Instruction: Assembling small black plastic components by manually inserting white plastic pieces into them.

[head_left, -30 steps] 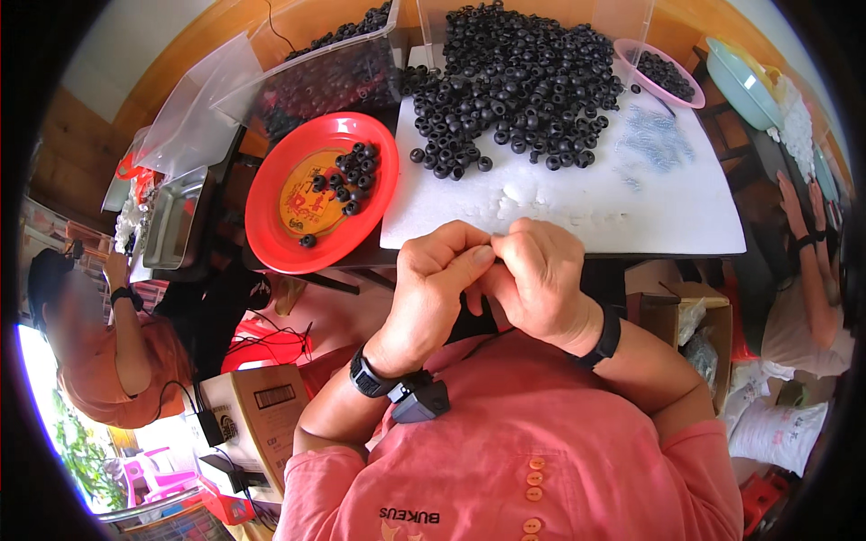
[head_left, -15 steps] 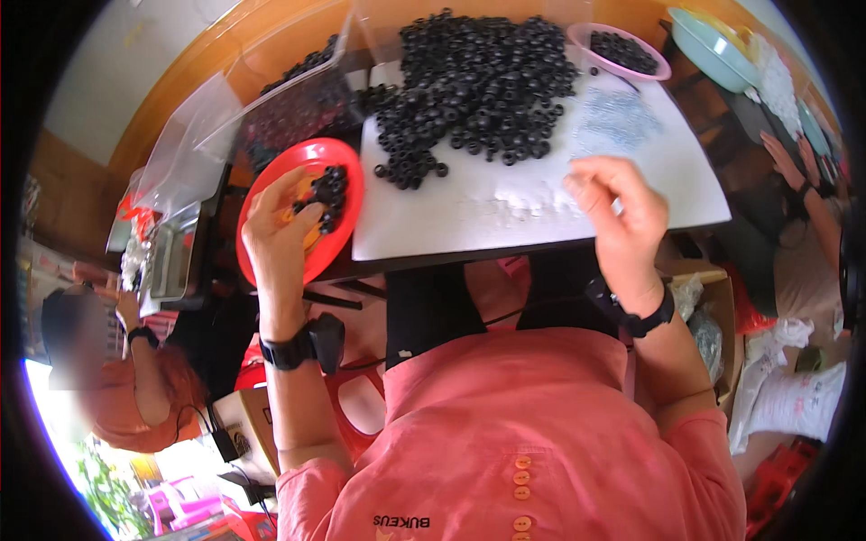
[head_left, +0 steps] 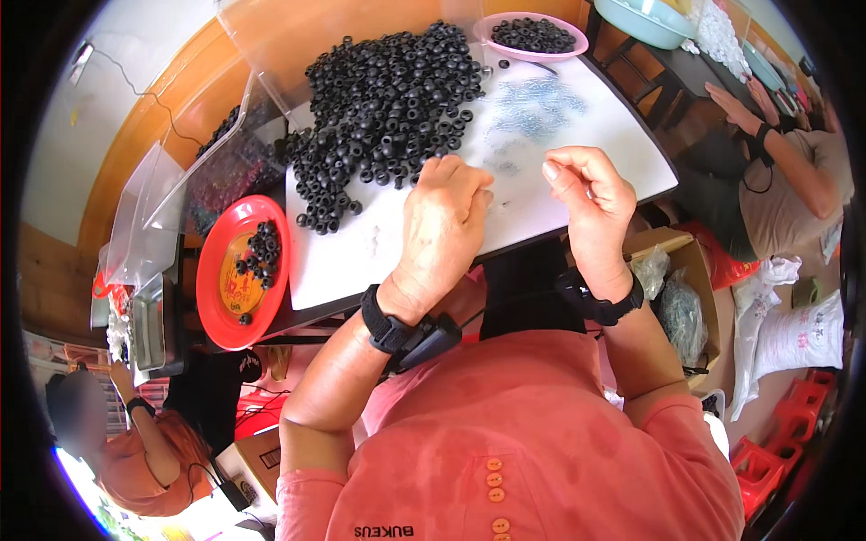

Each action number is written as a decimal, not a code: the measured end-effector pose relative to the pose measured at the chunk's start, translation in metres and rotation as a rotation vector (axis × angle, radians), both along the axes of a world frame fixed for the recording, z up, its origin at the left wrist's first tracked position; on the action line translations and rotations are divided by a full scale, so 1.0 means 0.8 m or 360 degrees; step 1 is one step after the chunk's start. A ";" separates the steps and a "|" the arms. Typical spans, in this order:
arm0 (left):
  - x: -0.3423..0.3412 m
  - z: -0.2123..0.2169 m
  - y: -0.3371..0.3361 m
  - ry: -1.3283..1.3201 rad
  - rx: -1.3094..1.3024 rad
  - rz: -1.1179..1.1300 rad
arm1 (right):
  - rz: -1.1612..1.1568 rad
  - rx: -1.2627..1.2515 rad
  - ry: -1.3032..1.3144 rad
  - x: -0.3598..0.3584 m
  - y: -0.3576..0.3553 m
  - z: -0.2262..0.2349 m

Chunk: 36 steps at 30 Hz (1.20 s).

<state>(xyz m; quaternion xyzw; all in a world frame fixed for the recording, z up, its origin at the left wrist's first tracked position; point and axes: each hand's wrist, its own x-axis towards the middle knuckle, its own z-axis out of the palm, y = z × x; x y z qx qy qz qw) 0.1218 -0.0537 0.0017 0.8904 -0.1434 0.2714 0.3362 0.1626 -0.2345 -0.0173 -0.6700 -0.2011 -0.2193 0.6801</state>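
My left hand (head_left: 440, 233) is over the white tabletop (head_left: 532, 194), near the right front edge of a heap of small black beads with holes (head_left: 388, 99). Its fingers are curled together, and whatever they hold is hidden. To its right, my right hand (head_left: 594, 191) is raised in a pinch, thumb against forefinger. Anything between those fingertips is too small to make out. Beyond both hands, many thin pale-blue pieces (head_left: 537, 106) lie scattered on the white surface. A red oval plate (head_left: 215, 298) at the table's left holds a small cluster of black beads (head_left: 262, 252).
A pink bowl (head_left: 577, 43) of black pieces stands at the back. Clear plastic bins (head_left: 203, 185) lean at the left. An open cardboard box (head_left: 708, 316) with plastic bags sits low on the right. Co-workers are at both sides, one in orange (head_left: 144, 455), one in beige (head_left: 794, 189).
My left hand has left the beads in the red plate and come right, over the white tabletop close to my right hand. My right hand keeps its pinch. The whole view has shifted.
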 end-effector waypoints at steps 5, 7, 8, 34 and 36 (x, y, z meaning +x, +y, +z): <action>0.014 0.013 -0.020 -0.0022 0.0670 -0.0145 | -0.0367 -0.0607 -0.0471 0.014 -0.017 0.007; 0.009 0.003 -0.017 -0.0034 0.0708 -0.0164 | -0.0497 -0.0922 -0.0752 0.018 -0.018 0.008; 0.006 -0.001 -0.014 -0.0053 0.0736 -0.0176 | -0.0498 -0.0915 -0.0743 0.019 -0.017 0.006; -0.004 -0.009 -0.016 -0.0175 0.0406 0.0063 | -0.0356 -0.1023 -0.0662 0.012 0.005 -0.020; 0.003 -0.011 -0.019 -0.0129 0.0575 0.0091 | -0.0387 -0.1012 -0.0680 0.013 0.005 -0.019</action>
